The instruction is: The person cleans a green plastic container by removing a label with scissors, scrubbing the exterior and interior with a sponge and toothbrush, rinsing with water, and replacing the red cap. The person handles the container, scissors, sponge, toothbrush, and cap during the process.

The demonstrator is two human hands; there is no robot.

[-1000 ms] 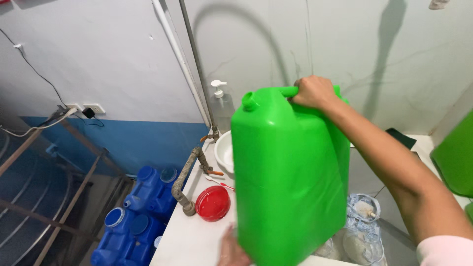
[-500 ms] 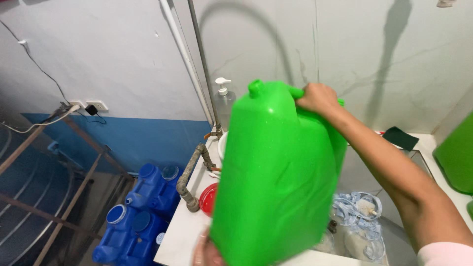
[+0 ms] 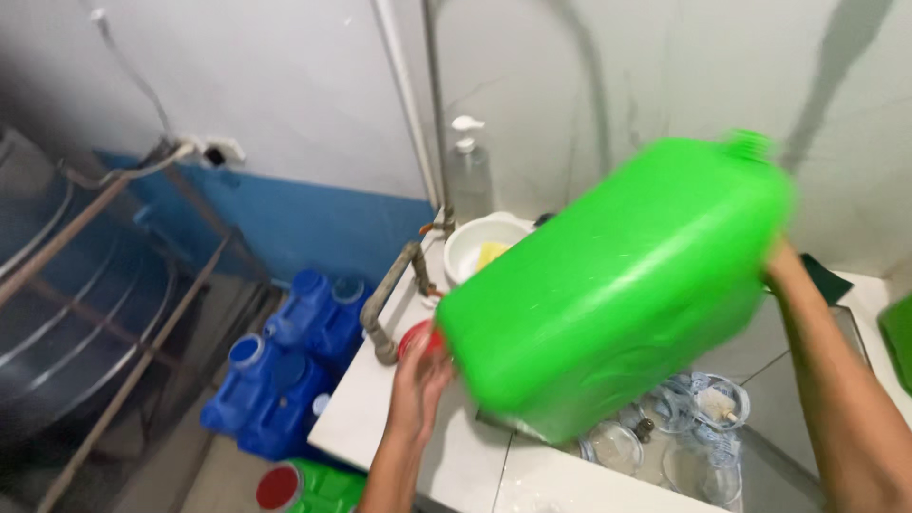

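A large bright green plastic jerrycan [image 3: 617, 285] fills the middle of the head view, tilted with its capped neck up to the right and blurred by motion. My right hand [image 3: 781, 261] grips it at its upper right side, mostly hidden behind it. My left hand [image 3: 423, 375] presses against its lower left corner, over the white counter [image 3: 361, 408]. A red lid [image 3: 410, 337] peeks out behind that hand.
A rusty pipe [image 3: 385, 304] bends over the counter's left edge. A white bowl [image 3: 480, 247] and a pump bottle [image 3: 467, 166] stand by the wall. Clear glass vessels [image 3: 703, 418] lie in the sink. Blue jerrycans [image 3: 285, 380] sit on the floor beside a metal rack [image 3: 85, 313].
The green jerrycan has swung from upright to lying tilted, its neck moving right. My left hand rose to its lower corner, and the view shifted.
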